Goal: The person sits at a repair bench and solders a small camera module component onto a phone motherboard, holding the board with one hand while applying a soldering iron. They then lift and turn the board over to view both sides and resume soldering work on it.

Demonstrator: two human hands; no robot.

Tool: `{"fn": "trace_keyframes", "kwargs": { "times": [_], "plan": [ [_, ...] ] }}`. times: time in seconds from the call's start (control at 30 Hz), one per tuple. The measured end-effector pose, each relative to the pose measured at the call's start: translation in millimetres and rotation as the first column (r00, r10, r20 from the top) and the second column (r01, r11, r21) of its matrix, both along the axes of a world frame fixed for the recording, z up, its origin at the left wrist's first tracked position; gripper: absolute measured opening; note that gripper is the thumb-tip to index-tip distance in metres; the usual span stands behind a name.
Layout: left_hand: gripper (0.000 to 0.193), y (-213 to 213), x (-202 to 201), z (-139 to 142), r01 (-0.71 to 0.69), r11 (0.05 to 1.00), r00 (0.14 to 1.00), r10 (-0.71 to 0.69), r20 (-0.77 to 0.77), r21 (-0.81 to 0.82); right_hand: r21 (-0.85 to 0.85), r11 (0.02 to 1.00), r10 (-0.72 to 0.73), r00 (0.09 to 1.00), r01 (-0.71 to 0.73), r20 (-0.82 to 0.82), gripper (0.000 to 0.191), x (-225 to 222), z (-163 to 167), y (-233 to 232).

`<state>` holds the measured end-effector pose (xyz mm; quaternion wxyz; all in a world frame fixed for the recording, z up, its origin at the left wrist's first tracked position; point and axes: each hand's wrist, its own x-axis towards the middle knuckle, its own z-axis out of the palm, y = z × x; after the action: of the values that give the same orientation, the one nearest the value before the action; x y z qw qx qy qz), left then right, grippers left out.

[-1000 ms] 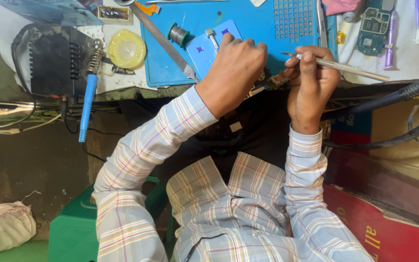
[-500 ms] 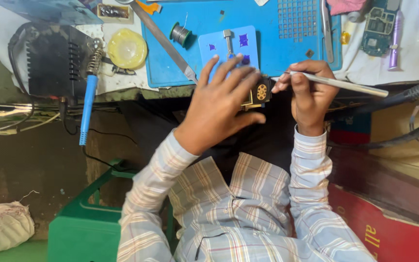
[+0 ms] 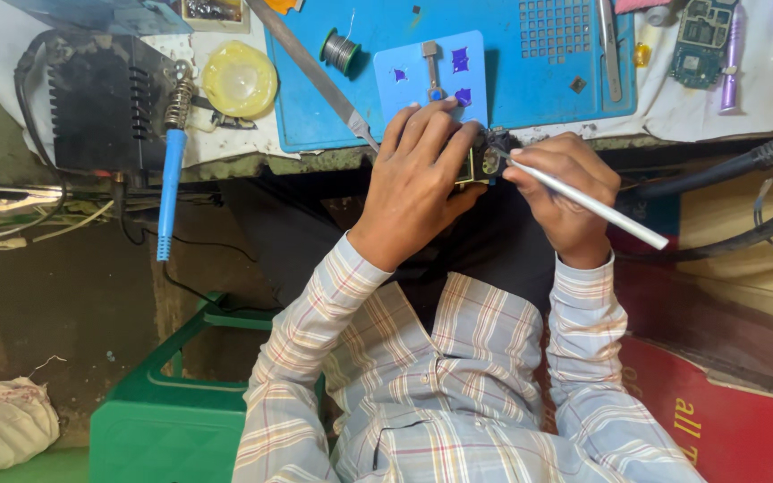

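My left hand [image 3: 418, 179] grips a small dark circuit part [image 3: 485, 163] at the near edge of the blue work mat [image 3: 512, 89]. My right hand [image 3: 565, 192] holds a thin silver tool [image 3: 597, 207] like a pen, its tip touching the circuit part. A light blue holder plate [image 3: 431, 76] with a small clamp lies on the mat just beyond my left fingers. Both sleeves are checked cloth.
A soldering iron with a blue handle [image 3: 169, 188] hangs from its stand beside a black power unit [image 3: 91, 98]. A yellow round tin [image 3: 239, 79], solder spool [image 3: 342, 49], long metal file [image 3: 315, 76], tweezers [image 3: 608, 49] and a green phone board [image 3: 701, 40] lie on the bench. Green crate [image 3: 167, 420] below.
Both hands have come closer together at the mat's near edge. My left hand dropped from over the holder plate onto the circuit part, and the silver tool now slants down to the right.
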<state>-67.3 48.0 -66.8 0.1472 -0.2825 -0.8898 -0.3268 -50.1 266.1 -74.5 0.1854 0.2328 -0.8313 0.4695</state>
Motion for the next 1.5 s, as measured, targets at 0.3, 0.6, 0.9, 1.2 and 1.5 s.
{"fn": "trace_keyframes", "kwargs": {
  "times": [0.3, 0.6, 0.9, 1.2, 1.5],
  "plan": [
    [0.072, -4, 1, -5, -0.003, 1.0, 0.999, 0.004, -0.035, 0.014, -0.007, 1.0, -0.025, 0.999, 0.025, 0.03, 0.019, 0, -5, -3],
    [0.071, -7, 1, -9, 0.0, 0.999, 0.999, 0.002, -0.046, 0.037, 0.132, 0.991, -0.006, 0.999, 0.0, 0.041, 0.02, -3, 11, -5],
    [0.071, -6, -3, -13, 0.012, 0.999, 0.999, -0.01, -0.049, 0.053, 0.312, 0.948, 0.028, 0.963, 0.059, -0.268, 0.019, 2, -5, -19],
    [0.075, -9, -4, -9, 0.014, 0.998, 0.999, -0.013, -0.032, 0.058, 0.107, 0.994, -0.027, 0.999, 0.032, -0.04, 0.02, -7, -8, -10],
    [0.076, -11, -5, -8, 0.023, 0.999, 1.0, -0.023, -0.009, 0.043, 0.289, 0.914, 0.125, 0.875, -0.285, 0.468, 0.018, -53, 64, 10]
  ]
}}
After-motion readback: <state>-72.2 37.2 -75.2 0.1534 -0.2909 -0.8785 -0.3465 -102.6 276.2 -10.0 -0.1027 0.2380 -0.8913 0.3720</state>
